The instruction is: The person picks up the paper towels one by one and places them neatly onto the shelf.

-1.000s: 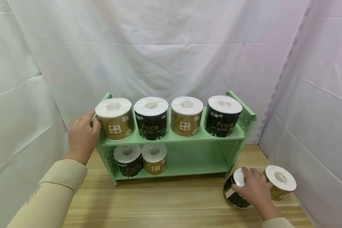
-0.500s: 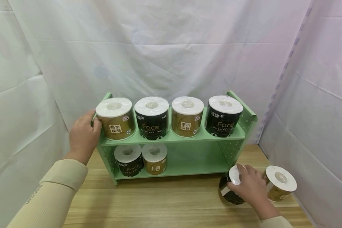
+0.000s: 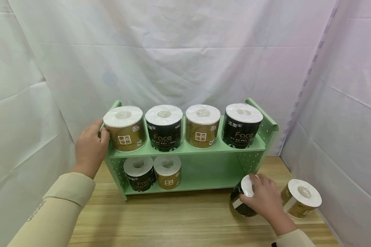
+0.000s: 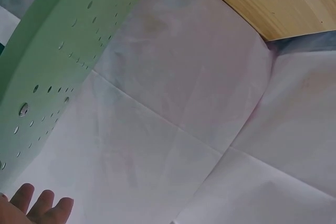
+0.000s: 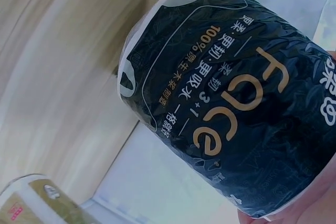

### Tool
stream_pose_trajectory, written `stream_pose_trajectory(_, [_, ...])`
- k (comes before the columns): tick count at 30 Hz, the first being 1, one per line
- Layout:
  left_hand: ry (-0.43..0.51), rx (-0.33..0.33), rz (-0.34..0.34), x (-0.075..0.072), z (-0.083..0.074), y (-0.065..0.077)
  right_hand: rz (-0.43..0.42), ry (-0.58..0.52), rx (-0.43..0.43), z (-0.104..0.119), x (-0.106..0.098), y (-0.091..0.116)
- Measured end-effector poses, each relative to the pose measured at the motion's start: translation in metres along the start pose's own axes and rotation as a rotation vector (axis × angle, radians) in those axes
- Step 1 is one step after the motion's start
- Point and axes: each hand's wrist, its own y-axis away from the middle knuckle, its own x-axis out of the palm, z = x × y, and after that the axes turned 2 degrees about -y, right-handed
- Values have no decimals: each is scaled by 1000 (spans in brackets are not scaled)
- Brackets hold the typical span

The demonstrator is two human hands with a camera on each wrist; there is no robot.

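A toilet roll in black wrapping [image 3: 239, 202] leans to one side just in front of the green shelf's lower right corner. My right hand [image 3: 267, 199] grips it from the top and right; its printed side [image 5: 231, 98] fills much of the right wrist view. My left hand [image 3: 91, 147] rests at the left side panel of the green two-tier shelf [image 3: 216, 150], beside a gold-wrapped toilet roll [image 3: 126, 137]. In the left wrist view its fingers [image 4: 44, 205] are loosely extended near the perforated green panel [image 4: 63, 61].
Also on the upper tier stand a black roll [image 3: 164, 137], a gold roll [image 3: 202, 135] and another black roll [image 3: 242, 132]. Below are a black roll [image 3: 142, 180] and a gold roll [image 3: 168, 180]. A gold roll [image 3: 300, 206] stands right on the wooden table [image 3: 173, 223]. White cloth [image 3: 179, 68] hangs behind.
My right hand has moved left and slightly toward the shelf with the tilted black toilet roll, away from the gold roll at the right. My left hand has stayed in place.
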Motion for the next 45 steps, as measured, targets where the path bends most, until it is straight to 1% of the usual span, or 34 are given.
stream_pose_trajectory(11, [1,7,-7,1,0,0,-5,5,-22,15,-1,-8])
stream_pose_trajectory(20, [4,3,-3,0,-1,1,-49,-1,-68,28,-2,-13])
stream_pose_trajectory(29, [-3,-17,-19,1,0,1,-51,-15,-78,39,6,-15])
stream_pose_trajectory(38, [4,-19,-15,1,0,1,-82,-43,-92,45,14,-16])
stream_pose_trajectory(45, [8,-17,-10,1,1,1,-103,-37,-112,49,17,-18])
